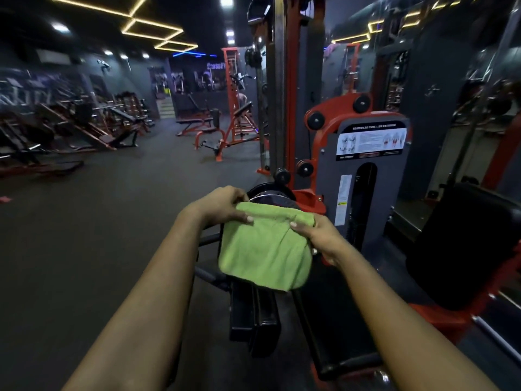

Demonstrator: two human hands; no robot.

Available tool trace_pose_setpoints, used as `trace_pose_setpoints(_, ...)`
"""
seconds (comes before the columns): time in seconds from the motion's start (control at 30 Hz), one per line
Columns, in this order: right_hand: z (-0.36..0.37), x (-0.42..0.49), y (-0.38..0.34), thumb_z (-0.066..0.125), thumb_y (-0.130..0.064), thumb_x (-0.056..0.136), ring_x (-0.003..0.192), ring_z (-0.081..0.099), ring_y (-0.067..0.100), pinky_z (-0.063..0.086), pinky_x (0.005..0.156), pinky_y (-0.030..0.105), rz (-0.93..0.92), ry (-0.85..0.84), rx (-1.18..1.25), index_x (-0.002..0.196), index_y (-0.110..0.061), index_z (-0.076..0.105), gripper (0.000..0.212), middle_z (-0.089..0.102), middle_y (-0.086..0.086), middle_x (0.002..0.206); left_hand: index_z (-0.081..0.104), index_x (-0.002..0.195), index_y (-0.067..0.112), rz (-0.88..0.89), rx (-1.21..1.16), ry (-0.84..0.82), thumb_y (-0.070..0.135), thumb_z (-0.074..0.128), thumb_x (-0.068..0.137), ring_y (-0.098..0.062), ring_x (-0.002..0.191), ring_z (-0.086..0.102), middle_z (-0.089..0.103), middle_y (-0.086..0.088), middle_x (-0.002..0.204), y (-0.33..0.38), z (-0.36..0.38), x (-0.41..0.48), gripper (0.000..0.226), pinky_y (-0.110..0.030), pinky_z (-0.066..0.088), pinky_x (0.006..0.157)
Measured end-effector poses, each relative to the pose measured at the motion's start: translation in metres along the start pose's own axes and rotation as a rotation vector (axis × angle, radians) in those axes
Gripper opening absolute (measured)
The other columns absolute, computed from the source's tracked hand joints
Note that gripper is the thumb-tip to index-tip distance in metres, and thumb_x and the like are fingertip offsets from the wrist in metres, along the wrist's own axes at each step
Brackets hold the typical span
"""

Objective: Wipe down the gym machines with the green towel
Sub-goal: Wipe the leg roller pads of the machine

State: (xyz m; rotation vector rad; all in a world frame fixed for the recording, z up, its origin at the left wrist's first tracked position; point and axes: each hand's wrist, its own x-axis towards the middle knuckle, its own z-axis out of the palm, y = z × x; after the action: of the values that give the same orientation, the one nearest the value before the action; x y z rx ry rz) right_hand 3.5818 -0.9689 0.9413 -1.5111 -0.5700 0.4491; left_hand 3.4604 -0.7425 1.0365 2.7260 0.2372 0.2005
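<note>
Both arms outstretched, left hand (218,206) and right hand (318,238) pinching cloth

Gym machines (329,165) on dark floor (98,235)

Yellow strip lights (158,24) overhead; dark grey floor (112,210); pale steps (166,107) far back.

Toward six o'clock, the lime-green cloth towel (265,249) looks soft, napped and matt. At two o'clock, the flat grey metal shroud panel (394,193) wears dull paint, and its white instruction sticker (372,142) has a slight gloss. The orange-red painted metal frame (310,200) shines. At four o'clock, the black padded seat (462,244) looks smooth. At nine o'clock, the dark floor (98,235) is matt.
</note>
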Motion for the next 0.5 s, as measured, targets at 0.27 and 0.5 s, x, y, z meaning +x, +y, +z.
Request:
trace_pose_setpoints(0.27,-0.008,0.004,-0.057,0.067,-0.004,0.094,0.087,0.075,0.022,0.059,0.087,0.044,-0.061,-0.018,-0.225,0.102,-0.010,0.071,0.011,0.078,0.005,0.094,0.069,0.116,0.014,-0.077,-0.057,0.207,0.016,0.067,0.094,-0.017,0.097,0.064,0.071,-0.003,0.107,-0.025,0.032,-0.006,0.022,-0.024,0.044,0.082)
trace_pose_setpoints(0.5,0.071,0.001,-0.025,0.070,-0.024,0.091,0.110,0.063,0.036,0.049,0.085,0.034,-0.035,0.035,-0.983,0.113,-0.006,0.063,0.029,0.067,0.019,0.117,0.070,0.109,0.011,-0.204,-0.119,0.236,0.013,0.055,0.099,-0.028,0.104,0.063,0.070,-0.012,0.107,-0.056,0.075,-0.018,0.018,-0.027,0.042,0.079)
